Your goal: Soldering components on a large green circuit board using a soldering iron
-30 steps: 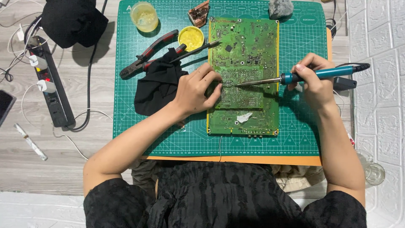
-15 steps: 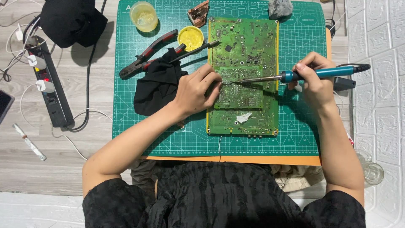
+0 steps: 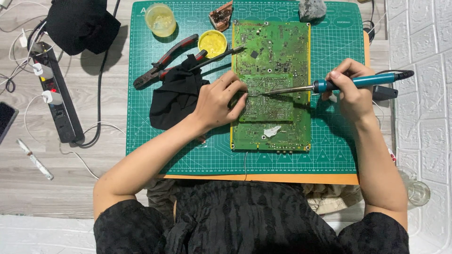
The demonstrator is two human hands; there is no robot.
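Circuit board: flat green rectangle, densely studded, lying on a gridded green cutting mat on the counter.
Soldering iron: blue handle, slim metal shaft, tip on the board's middle; right hand fingers closed around the handle.
Left hand: fingers loosely curled, tips pressing the board's left edge, holding nothing.
Black cloth: crumpled, soft, beside the left hand.
Red-handled pliers; round yellow tin.

Dark rectangular phone screen at far left edge, on the floor
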